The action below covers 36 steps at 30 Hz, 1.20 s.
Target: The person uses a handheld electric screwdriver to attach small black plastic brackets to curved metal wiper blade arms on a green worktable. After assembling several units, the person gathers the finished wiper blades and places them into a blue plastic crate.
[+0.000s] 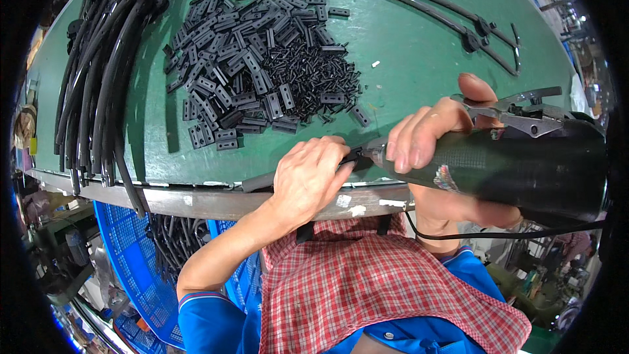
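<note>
A dark tube (257, 183) is held beneath the curled fingers of the left hand (306, 174), along the near edge of the green table (406, 85). The large black power driver (524, 170) is gripped by the wrapped fingers of the right hand (422, 132), its tip pointed at a small black piece (356, 155) beside the left thumb; whether contact is made cannot be told. Beyond, black 2-hole blocks (226, 59) are heaped against dark screws (314, 72). Curved black tubes (108, 85) are piled at the left.
</note>
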### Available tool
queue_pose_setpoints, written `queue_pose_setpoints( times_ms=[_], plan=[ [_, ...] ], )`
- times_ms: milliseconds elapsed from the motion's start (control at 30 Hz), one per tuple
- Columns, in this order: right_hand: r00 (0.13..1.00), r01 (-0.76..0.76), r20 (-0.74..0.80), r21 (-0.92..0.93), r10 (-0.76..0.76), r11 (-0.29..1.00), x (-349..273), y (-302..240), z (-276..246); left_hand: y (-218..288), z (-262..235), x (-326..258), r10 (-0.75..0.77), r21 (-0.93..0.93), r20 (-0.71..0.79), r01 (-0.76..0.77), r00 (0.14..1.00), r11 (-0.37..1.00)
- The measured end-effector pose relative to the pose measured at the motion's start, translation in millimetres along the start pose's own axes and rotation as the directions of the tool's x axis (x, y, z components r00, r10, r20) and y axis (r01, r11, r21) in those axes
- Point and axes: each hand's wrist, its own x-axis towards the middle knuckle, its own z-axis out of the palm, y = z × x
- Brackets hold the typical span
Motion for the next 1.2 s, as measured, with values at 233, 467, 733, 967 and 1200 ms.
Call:
queue_pose_setpoints(
  times_ms=[233, 467, 733, 967, 1200],
  plan=[
    [0.944, -0.159, 0.311, 0.141, 0.109, 0.977, 16, 17, -4, -1, 1, -1, 0.000, -0.027, -0.051, -0.001, 0.999, 1.000],
    [0.985, -0.140, 0.160, 0.490, 0.069, 0.860, 23, 25, -43, -5, 2, -2, -0.031, -0.098, -0.004, 0.031, 0.999, 0.995],
    [0.967, -0.148, -0.239, -0.264, 0.084, 0.953, 9, 65, -6, -3, -1, 2, -0.025, -0.151, -0.128, 0.006, 0.991, 0.989],
    [0.986, 0.049, -0.162, 0.054, -0.039, 0.997, 9, 47, -20, -4, -10, -2, -0.386, -0.415, -0.165, 0.291, 0.907, 0.862],
    [0.985, 0.101, -0.151, 0.144, -0.079, 0.984, 8, 19, -17, -5, -9, 3, -0.205, -0.206, -0.112, 0.179, 0.972, 0.962]
  ],
)
